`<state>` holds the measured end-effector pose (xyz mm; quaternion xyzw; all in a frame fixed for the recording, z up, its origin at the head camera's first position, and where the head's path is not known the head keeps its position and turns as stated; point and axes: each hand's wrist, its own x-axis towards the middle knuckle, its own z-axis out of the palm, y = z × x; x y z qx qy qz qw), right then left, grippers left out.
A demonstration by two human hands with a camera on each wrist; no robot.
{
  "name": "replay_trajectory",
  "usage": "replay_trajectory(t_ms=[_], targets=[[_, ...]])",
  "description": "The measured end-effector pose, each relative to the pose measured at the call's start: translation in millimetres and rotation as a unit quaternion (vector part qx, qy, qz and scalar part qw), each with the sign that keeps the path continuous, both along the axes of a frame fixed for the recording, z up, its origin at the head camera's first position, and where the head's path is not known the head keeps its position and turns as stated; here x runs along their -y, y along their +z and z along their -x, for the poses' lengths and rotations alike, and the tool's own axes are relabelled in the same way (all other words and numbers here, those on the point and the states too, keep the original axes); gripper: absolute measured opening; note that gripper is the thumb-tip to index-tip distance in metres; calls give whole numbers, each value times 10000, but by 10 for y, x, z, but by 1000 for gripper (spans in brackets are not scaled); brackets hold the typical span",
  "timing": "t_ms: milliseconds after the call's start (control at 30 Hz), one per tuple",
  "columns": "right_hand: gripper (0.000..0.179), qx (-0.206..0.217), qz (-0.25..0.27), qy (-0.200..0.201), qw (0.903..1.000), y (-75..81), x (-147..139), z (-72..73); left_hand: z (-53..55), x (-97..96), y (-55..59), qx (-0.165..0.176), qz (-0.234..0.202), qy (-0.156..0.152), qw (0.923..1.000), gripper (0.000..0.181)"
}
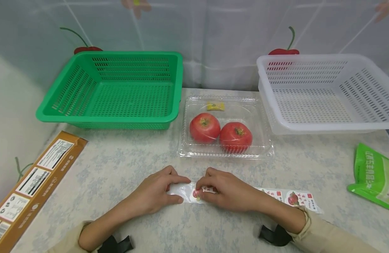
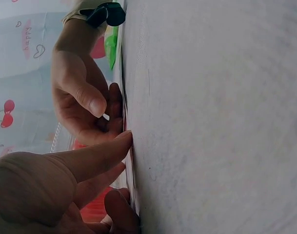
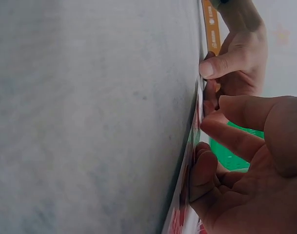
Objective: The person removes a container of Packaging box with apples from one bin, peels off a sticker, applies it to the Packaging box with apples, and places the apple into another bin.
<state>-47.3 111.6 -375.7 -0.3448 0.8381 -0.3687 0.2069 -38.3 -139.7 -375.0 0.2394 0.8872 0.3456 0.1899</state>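
A strip of printed fruit stickers (image 1: 298, 199) lies on the table, with a shiny bare stretch at its left end. The left hand (image 1: 156, 192) rests on that end; its thumb and fingers are spread apart and touch the strip. Over a sticker a little to the right, the right hand (image 1: 226, 188) touches the strip with its fingertips. In the right wrist view, the thumb (image 3: 246, 109) stands apart from the bent fingers (image 3: 204, 168). The right hand and forearm hide the strip's middle. Behind the hands sits a clear plastic clamshell box (image 1: 261, 147).
Inside the clear box are two red apple-like fruits (image 1: 204, 127) and a small yellow packet (image 1: 215, 106). A green basket (image 1: 109, 123) stands back left, a white basket (image 1: 327, 127) back right. A long brown carton (image 1: 39, 186) lies left; a green pouch (image 1: 374, 175) lies right.
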Motion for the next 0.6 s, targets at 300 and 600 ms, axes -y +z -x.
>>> replay_trajectory(t_ms=[300,600], targets=[[21,13,34,-1,10000,-10,-1,10,1,5,1,-38,-24,-26,10000,43],[31,46,18,-31,10000,-19,0,7,2,7,-5,-30,-54,-23,10000,43]])
